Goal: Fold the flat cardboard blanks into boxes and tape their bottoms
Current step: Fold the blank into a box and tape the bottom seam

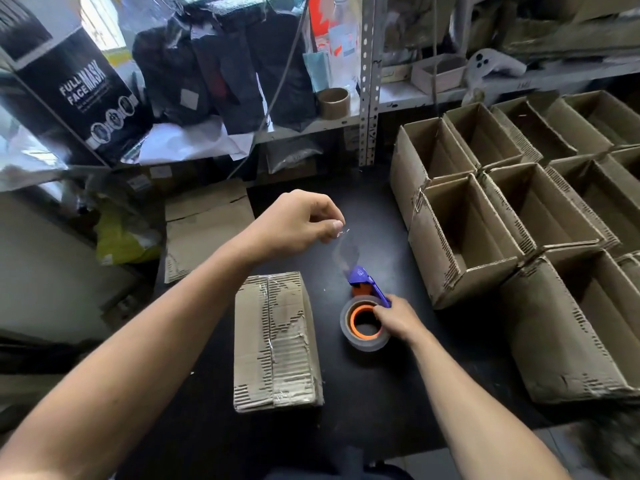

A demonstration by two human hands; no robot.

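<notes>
- A folded cardboard box (277, 341) lies bottom-up on the black table (381, 403), near its middle and between the person's two forearms; clear tape runs along the seam where its bottom flaps meet.
- Just right of the box sits a tape dispenser (367, 306) — a grey roll on an orange core, with a purple cutter head pointing away from the person.
- The right hand (393, 315) grips the dispenser: its fingers are curled over the roll's edge and into the orange core.
- A strip of clear tape (344, 251) stretches up from the cutter head to the left hand (298, 223), which hovers above the table beyond the box.
- The left thumb and forefinger are pressed together, pinching the strip's free end; the other fingers are curled in loosely.
- Behind the box, at the table's far left edge, lies a stack of flat cardboard blanks (207, 226).
- To the right stand rows of finished boxes (519, 220), open side up, touching one another and filling that side of the table.
- Behind the table runs a metal shelf (367, 81) — on it a black carton printed "FULL FACE MASK" (79, 95), dark plastic-wrapped packages (221, 64), an empty brown tape core (333, 102), a small open cardboard box (438, 72) and a white game controller (491, 67).
</notes>
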